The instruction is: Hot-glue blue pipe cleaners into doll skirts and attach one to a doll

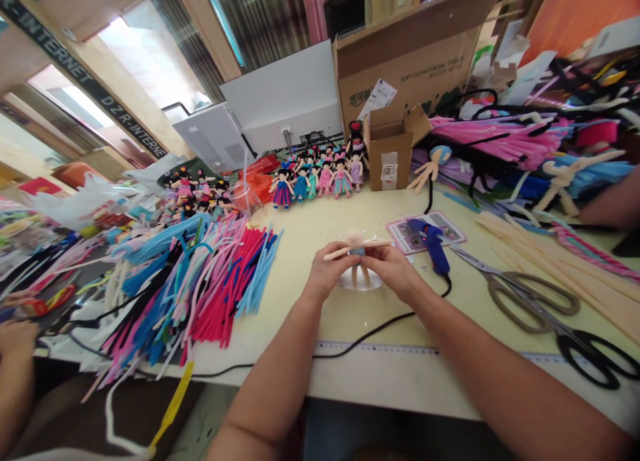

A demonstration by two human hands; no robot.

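Over the middle of the table, my left hand (329, 269) and my right hand (390, 267) hold a small pipe-cleaner doll (355, 239) between them. The doll has a beige head, arms stretched out sideways, a light blue middle and two beige legs. Fingers of both hands are closed on its body from either side. Beneath it lies a clear round dish or plastic piece (357, 284), partly covered by the hands. A blue glue gun (434, 249) rests on a printed card (453, 229), just right of my right hand.
Two pairs of scissors (525, 297) lie at right, near beige pipe cleaners (555, 257). A black cord (360, 341) crosses the front above a ruler (400, 349). Colourful pipe cleaners (215, 281) are heaped left. Finished dolls (325, 174) and cardboard boxes (393, 147) stand behind. Another person's hand (17, 341) is far left.
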